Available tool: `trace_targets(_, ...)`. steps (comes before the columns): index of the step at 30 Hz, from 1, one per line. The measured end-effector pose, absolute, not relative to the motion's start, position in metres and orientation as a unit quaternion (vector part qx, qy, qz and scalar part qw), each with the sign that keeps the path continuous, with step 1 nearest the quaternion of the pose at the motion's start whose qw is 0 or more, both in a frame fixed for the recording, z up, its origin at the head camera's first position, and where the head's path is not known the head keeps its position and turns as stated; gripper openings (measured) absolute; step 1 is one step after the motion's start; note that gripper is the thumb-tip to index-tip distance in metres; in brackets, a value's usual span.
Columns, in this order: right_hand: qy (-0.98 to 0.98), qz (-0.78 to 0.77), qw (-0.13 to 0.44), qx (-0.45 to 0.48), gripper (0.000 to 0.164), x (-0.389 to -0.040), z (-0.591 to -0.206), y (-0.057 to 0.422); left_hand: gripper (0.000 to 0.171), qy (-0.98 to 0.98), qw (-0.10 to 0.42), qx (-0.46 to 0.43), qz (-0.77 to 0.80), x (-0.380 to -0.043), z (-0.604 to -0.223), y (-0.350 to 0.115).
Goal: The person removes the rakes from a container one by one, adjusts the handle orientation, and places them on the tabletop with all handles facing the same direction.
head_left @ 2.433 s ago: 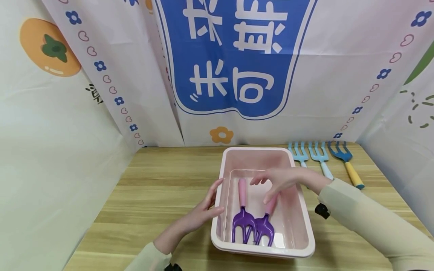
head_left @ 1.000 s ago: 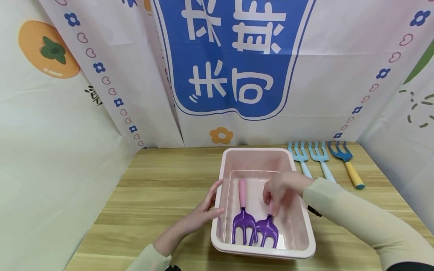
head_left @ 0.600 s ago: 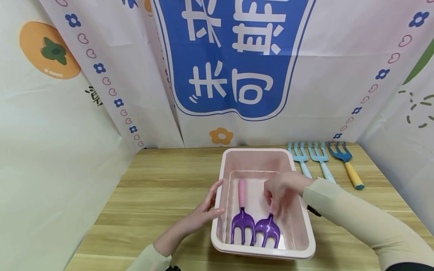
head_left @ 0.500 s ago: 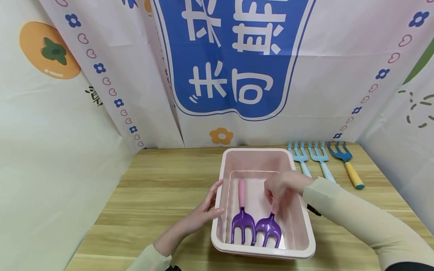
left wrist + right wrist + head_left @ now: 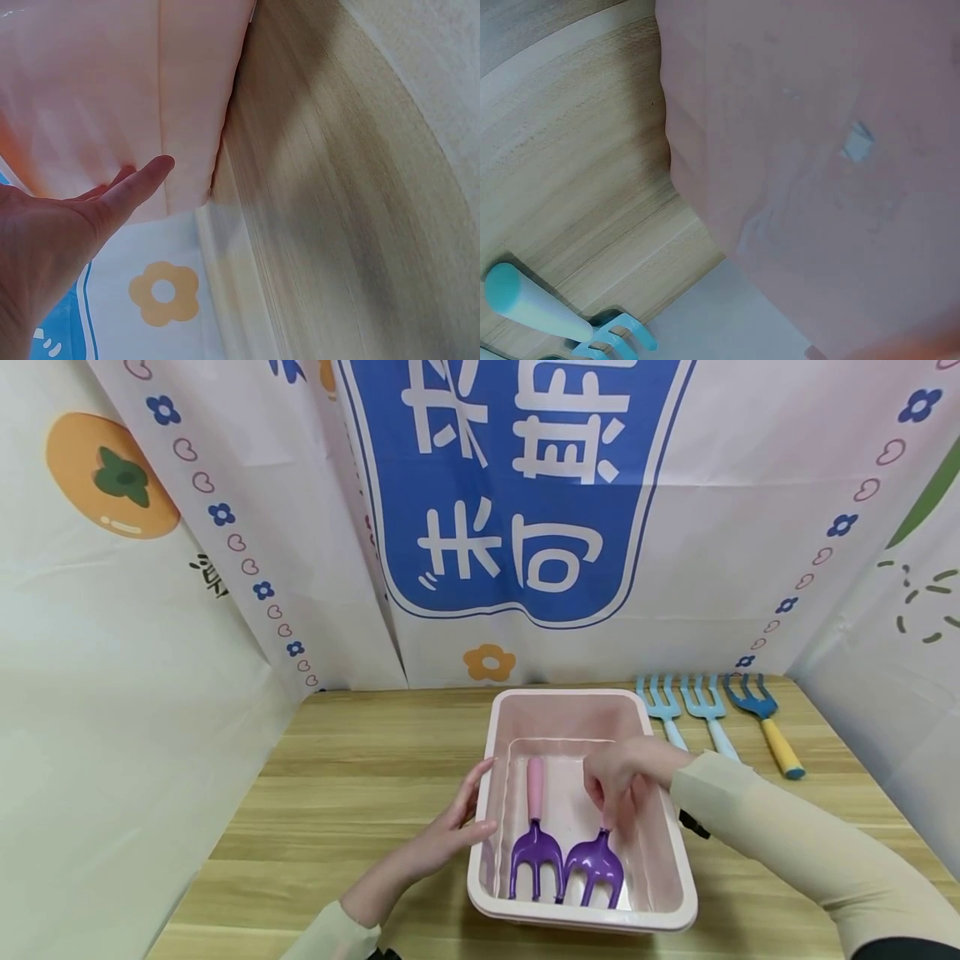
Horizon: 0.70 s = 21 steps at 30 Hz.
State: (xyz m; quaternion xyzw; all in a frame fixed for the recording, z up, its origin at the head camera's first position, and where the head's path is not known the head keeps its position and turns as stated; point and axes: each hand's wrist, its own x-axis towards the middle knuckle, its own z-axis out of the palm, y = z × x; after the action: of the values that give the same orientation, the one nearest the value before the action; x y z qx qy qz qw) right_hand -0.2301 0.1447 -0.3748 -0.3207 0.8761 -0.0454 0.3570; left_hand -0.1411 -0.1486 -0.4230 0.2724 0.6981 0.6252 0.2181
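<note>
In the head view a pale pink plastic tub stands on the wooden table. Inside it lie two purple hand forks with pink handles, side by side. My right hand reaches in over the right wall and pinches the handle of the right hand fork; most of that handle is hidden by the fingers. The left hand fork lies untouched, its handle toward the back. My left hand rests with fairly straight fingers against the tub's left side, also seen in the left wrist view on the tub wall.
To the right of the tub, at the table's back edge, lie two light blue hand forks, one nearer the tub and another beside it. A dark blue hand fork with a yellow handle lies farther right. Printed cloth walls surround the wooden table.
My right hand has come down onto the right hand fork's handle and shifted the fork rightward. Its tines no longer overlap the left one. My left hand has stayed on the tub.
</note>
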Motion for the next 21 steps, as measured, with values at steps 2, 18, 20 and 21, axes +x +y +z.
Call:
trace_targets(2,0.874,-0.054,0.360,-0.322,0.018,-0.229,-0.374,0.145,0.078,0.698,0.218,0.272,0.625,-0.141,-0.423,-0.149)
trace_targets(18,0.854,-0.093,0.357,-0.367,0.018,-0.223,-0.338,0.151,0.078,0.698,0.219,0.270,0.626,-0.141,-0.422,-0.148)
trace_targets(20,0.854,-0.093,0.355,-0.368,0.018,-0.222,-0.332,0.152,0.078,0.698,0.218,0.272,0.625,-0.141,-0.422,-0.148)
trace_targets(21,0.853,-0.094,0.353,-0.372,0.018,-0.221,-0.329,0.153,0.078,0.699,0.217,0.272,0.625,-0.140,-0.422,-0.148)
